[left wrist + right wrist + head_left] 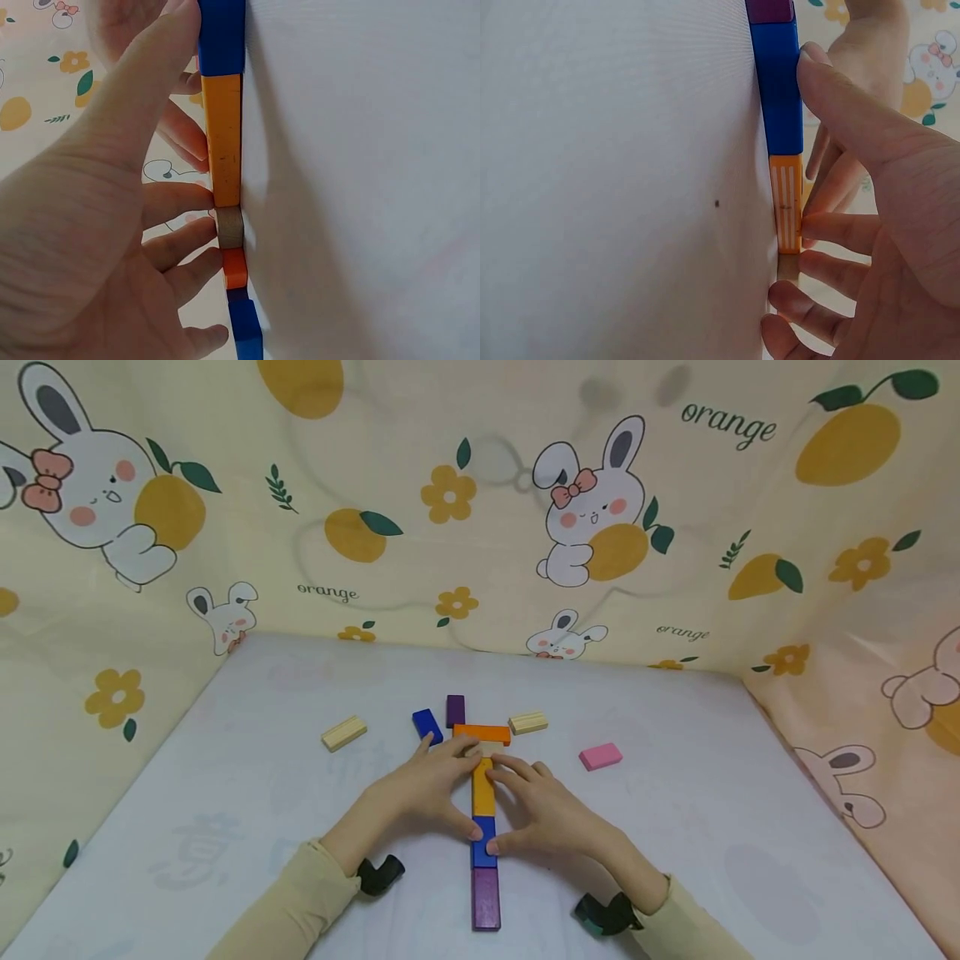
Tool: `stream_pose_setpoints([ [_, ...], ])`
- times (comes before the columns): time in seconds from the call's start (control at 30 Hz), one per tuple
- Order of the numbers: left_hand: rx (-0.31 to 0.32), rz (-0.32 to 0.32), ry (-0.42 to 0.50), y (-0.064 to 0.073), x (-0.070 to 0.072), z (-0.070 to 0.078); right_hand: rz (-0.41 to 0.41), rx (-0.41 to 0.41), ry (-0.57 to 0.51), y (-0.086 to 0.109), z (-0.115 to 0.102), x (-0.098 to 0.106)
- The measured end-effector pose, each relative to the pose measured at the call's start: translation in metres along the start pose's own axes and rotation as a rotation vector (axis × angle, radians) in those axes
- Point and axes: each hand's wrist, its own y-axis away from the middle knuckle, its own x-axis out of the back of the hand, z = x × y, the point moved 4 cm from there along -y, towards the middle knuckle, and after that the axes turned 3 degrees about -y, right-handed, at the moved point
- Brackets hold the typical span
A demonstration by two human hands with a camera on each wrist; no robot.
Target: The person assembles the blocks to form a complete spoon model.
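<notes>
We see the yellow block (483, 788) and central blue block (487, 828) end to end mid-frame. The left hand (431, 781) and right hand (551, 814) flank them, fingers loosely extended and touching from opposite sides, probably to keep the line straight.

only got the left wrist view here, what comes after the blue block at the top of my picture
Observer: A purple block, lined up end to end with it.
Operator: ok any markings i'm missing
Observer: Yes, in the right wrist view the yellow-orange block shows pale stripes along its side.
Operator: anything loose out to the right
Observer: Yes, a pink block lies apart, farther right than any other block.
</notes>
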Motion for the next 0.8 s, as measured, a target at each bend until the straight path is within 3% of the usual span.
stream_pose_setpoints([
  [0.33,0.005,-0.01,-0.011,-0.002,-0.001,0.002,-0.02,-0.017,-0.026,0.002,0.003,0.001],
  [0.43,0.005,-0.008,-0.009,-0.003,-0.001,0.001,-0.003,-0.038,-0.088,0.001,0.007,0.005],
  [0.5,0.012,-0.007,-0.007,-0.003,-0.001,0.0,0.074,-0.07,-0.159,-0.001,0.012,0.011],
  [0.57,0.018,-0.01,0.003,-0.002,-0.001,0.0,0.22,-0.138,-0.252,-0.002,0.018,0.02],
  [0.7,0.019,-0.016,0.019,-0.002,-0.001,0.0,0.525,-0.354,-0.477,0.001,0.035,0.034],
  [0.8,0.018,-0.01,0.017,-0.001,-0.001,-0.001,0.644,-0.48,-0.638,-0.001,0.045,0.035],
])
